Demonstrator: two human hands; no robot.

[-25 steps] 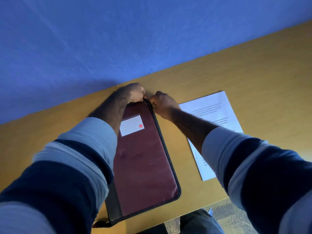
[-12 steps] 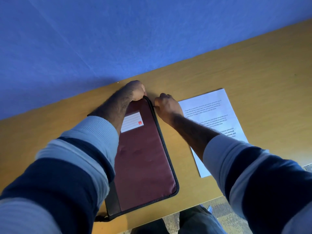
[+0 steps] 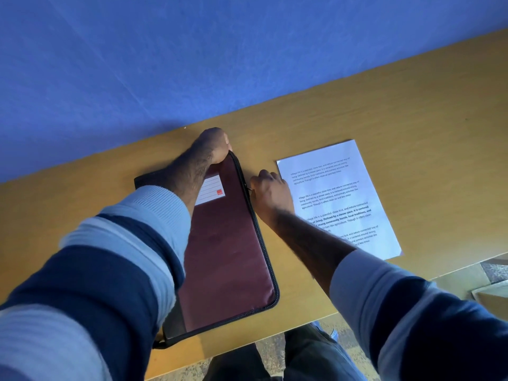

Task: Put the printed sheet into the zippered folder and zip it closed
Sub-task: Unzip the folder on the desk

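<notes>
Two bare forearms, both dusted with dark hair, ending in a bare left hand (image 3: 214, 144) and a bare right hand (image 3: 270, 193). Both sleeves (image 3: 123, 257) pushed up past the wrist, knitted with a fine rib, banded in wide stripes of pale blue-grey and deep navy; cuff band pale on each arm, navy band next, then pale again. Same striping on the right sleeve (image 3: 412, 312). Below, dark trousers (image 3: 310, 353) over the lap.
</notes>
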